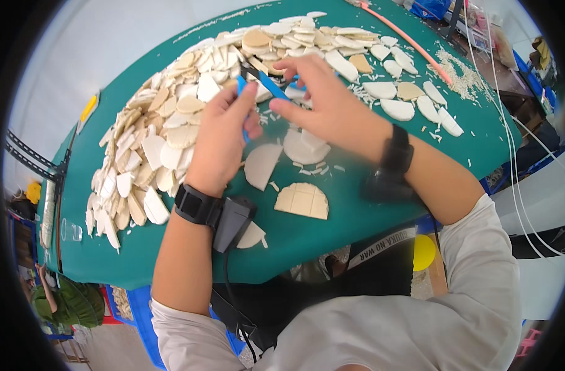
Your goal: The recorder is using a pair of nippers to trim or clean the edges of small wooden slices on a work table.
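My left hand (223,123) is closed around one blue handle of a pair of pliers or nippers (272,86); its dark head points away from me, over a pile of pieces. Close by on the right, my right hand (322,102) has its thumb and fingers apart around the other handle; whether it touches is unclear. Below the hands lie a cream half-round piece with scored lines (302,201), a plain half-round piece (262,166) and a rounder piece (298,147) with a fragment on it. Whatever sits between the jaws is too small to make out.
A large heap of flat cream and white pieces (171,117) covers the green table (356,229). More half-round pieces (398,110) lie at right among small offcuts. An orange rod (412,42), a yellow cutter (89,108) and a clear cup (71,230) lie around. White cables (501,105) hang at right.
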Demonstrator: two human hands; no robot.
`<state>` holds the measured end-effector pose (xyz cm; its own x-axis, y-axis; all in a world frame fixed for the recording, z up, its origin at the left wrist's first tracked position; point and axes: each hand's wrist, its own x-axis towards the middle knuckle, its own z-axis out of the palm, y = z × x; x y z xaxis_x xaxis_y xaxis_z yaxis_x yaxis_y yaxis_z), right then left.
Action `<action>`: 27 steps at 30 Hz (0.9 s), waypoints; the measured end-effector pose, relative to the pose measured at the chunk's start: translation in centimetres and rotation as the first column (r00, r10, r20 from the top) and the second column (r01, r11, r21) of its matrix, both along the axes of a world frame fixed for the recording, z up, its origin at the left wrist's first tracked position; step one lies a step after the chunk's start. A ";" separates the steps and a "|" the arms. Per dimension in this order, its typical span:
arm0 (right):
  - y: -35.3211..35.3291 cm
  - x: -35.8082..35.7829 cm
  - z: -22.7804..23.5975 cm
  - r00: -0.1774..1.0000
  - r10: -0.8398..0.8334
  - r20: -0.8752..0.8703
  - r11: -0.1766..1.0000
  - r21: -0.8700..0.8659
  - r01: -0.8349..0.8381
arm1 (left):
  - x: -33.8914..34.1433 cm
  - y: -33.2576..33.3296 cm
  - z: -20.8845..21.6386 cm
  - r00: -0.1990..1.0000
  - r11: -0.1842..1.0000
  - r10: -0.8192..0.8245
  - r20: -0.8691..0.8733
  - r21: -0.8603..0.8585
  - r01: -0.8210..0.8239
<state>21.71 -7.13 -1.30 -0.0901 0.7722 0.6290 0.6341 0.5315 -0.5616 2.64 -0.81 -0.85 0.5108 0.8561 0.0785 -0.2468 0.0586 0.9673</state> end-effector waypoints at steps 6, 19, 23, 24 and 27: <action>-2.6 0.1 3.8 0.807 0.537 0.246 0.782 -0.503 -0.367 | -0.9 0.1 0.5 0.972 0.977 0.207 0.112 0.019 -0.211; -4.2 -0.3 2.4 0.608 0.587 0.534 0.802 -0.487 -0.346 | -1.3 -0.3 1.4 0.934 0.937 0.340 0.108 0.047 -0.347; -4.1 -0.4 2.9 0.617 0.573 0.539 0.810 -0.485 -0.329 | -1.6 -0.7 2.2 0.902 0.915 0.402 0.158 -0.037 -0.401; -4.0 -0.4 3.0 0.627 0.565 0.537 0.816 -0.478 -0.326 | -1.6 -0.7 2.3 0.894 0.909 0.417 0.165 -0.060 -0.413; -3.7 -0.9 1.9 0.717 0.447 0.535 0.894 -0.280 -0.349 | -1.4 -0.8 2.2 0.898 0.906 0.424 0.121 -0.074 -0.417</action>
<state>20.77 -10.84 0.55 -0.7136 0.6593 0.2370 0.6081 0.7508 -0.2577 1.27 -1.60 1.37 0.0902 0.9930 0.0761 -0.3819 -0.0361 0.9235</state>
